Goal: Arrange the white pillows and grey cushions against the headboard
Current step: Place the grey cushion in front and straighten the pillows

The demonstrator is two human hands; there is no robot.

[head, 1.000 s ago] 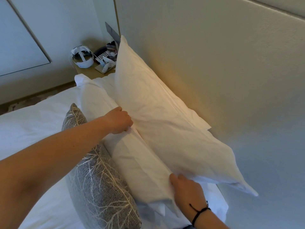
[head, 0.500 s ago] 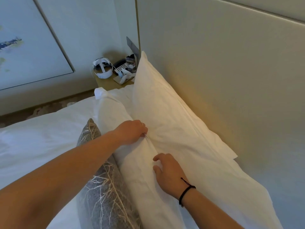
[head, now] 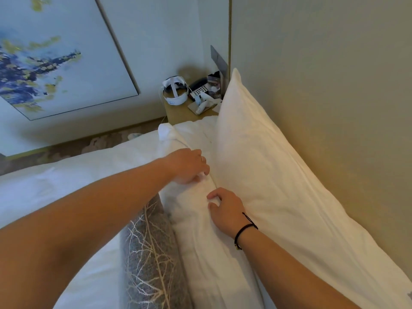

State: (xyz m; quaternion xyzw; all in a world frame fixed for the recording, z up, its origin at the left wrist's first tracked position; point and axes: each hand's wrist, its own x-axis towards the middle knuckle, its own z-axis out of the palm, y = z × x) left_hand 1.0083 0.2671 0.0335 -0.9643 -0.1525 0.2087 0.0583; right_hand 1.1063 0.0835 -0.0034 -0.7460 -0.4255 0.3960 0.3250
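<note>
A large white pillow point(head: 278, 175) leans upright against the beige headboard point(head: 334, 85). In front of it stands a second white pillow point(head: 200, 246). A grey cushion point(head: 151, 253) with a pale branch pattern leans on that pillow's front. My left hand point(head: 189, 166) curls over the front pillow's top edge. My right hand point(head: 225, 210), with a black cord on the wrist, pinches the same edge a little nearer to me. Both hands sit in the crease between the two pillows.
White bedding point(head: 66, 175) covers the bed to the left. Past the pillows, a bedside table point(head: 178, 113) holds a white headset point(head: 175, 91), a phone point(head: 198, 88) and small items. A framed painting point(head: 55, 52) hangs on the left wall.
My right hand left the back pillow's lower corner and moved up to the front pillow's top edge beside my left hand. The back pillow now rests flat against the headboard.
</note>
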